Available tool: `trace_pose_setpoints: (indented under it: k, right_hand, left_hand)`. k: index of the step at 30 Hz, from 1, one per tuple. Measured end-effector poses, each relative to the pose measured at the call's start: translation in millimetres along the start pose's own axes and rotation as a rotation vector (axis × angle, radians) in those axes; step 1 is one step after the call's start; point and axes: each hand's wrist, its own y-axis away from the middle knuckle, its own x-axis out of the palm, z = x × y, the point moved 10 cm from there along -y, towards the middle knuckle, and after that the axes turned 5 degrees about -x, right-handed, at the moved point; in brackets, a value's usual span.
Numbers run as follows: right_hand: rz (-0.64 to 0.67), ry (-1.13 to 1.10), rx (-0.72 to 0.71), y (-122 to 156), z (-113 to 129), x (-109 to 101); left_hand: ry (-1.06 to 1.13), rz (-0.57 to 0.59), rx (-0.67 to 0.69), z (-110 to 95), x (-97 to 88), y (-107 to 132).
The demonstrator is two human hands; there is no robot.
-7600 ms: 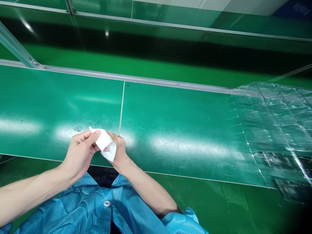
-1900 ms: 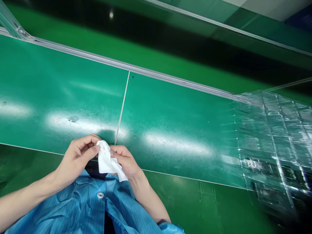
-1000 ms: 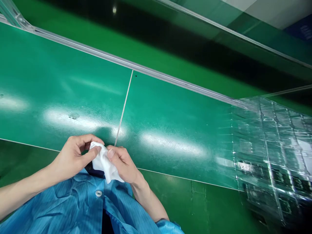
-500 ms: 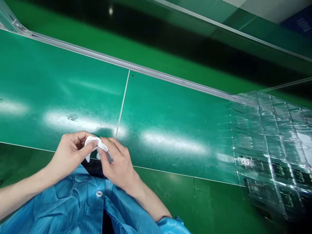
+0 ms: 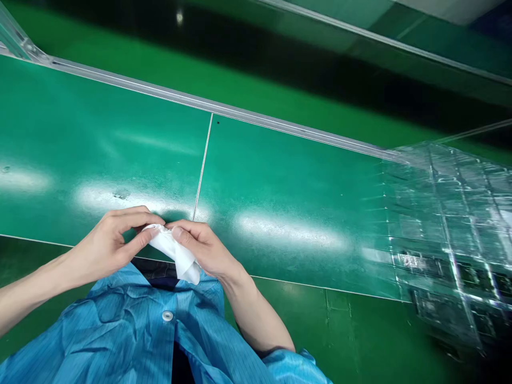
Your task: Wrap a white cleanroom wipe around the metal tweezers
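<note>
A limp, crumpled white cloth (image 5: 178, 255) hangs between my two hands, above the near edge of the green table. Whether it is a wipe or a folded glove I cannot tell. My left hand (image 5: 122, 234) pinches its left end between thumb and fingers. On the other side my right hand (image 5: 204, 245) is closed on its upper right part, thumb on top, fingers curled behind. The fingertips of both hands nearly meet at the top of the cloth. Its lower right end droops free in front of my blue jacket (image 5: 132, 325).
The glossy green tabletop (image 5: 280, 176) has a seam (image 5: 203, 165) across it and a metal rail (image 5: 240, 121) along its far edge. On the right stand clear plastic trays (image 5: 448, 224) with compartments, some holding dark parts. A metal post (image 5: 24, 40) rises at the far left.
The white cloth has been spread from a bunched shape, and its end now hangs lower right. My right hand has moved slightly right and turned, thumb now on top.
</note>
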Motion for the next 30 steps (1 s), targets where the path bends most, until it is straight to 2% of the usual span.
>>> trace_pose_setpoints:
  k: [4, 7, 12, 15, 18, 22, 24, 25, 27, 29, 30]
  right_hand:
    - [-0.021, 0.390, -0.086, 0.4, 21.3, -5.2]
    - [-0.048, 0.545, -0.067, -2.6, 21.4, -11.5]
    - [0.073, 0.548, -0.033, -14.7, 11.5, -8.8]
    - [0.148, 0.550, -0.038, -21.0, 14.2, -6.5]
    - [0.224, 0.524, -0.050, -26.1, 20.3, -3.6]
    - [0.286, 0.607, -0.089, -33.4, 27.1, -1.7]
    - [0.211, 0.770, -0.149, -36.9, 35.0, -7.2]
    - [0.124, 0.875, -0.212, -37.0, 43.7, -11.6]
    - [-0.137, 1.059, -0.430, -26.6, 71.8, -19.0]
    - [-0.408, 1.146, -0.693, -0.1, 97.3, -19.0]
    - [-0.492, 1.163, -0.799, 13.6, 102.8, -15.6]
  left_hand:
    - [0.162, 0.020, -0.194, 20.6, 2.5, -3.7]
    - [0.207, 0.065, -0.248, 31.6, 8.0, -7.1]
    - [0.046, 0.251, -0.210, 36.6, 18.5, -13.0]
    - [-0.064, 0.365, -0.178, 36.5, 21.2, -13.7]
    - [-0.126, 0.373, -0.171, 37.8, 16.0, -17.2]
    - [-0.068, 0.337, -0.147, 37.6, 12.6, -24.3]
    - [0.031, 0.291, -0.153, 39.4, 10.1, -28.2]
    - [0.099, 0.256, -0.177, 42.5, 7.8, -29.7]
    - [0.263, 0.158, -0.278, 54.6, 1.2, -30.9]
    - [0.446, 0.044, -0.408, 70.1, -5.5, -28.2]
    - [0.541, -0.001, -0.464, 76.6, -7.2, -25.9]
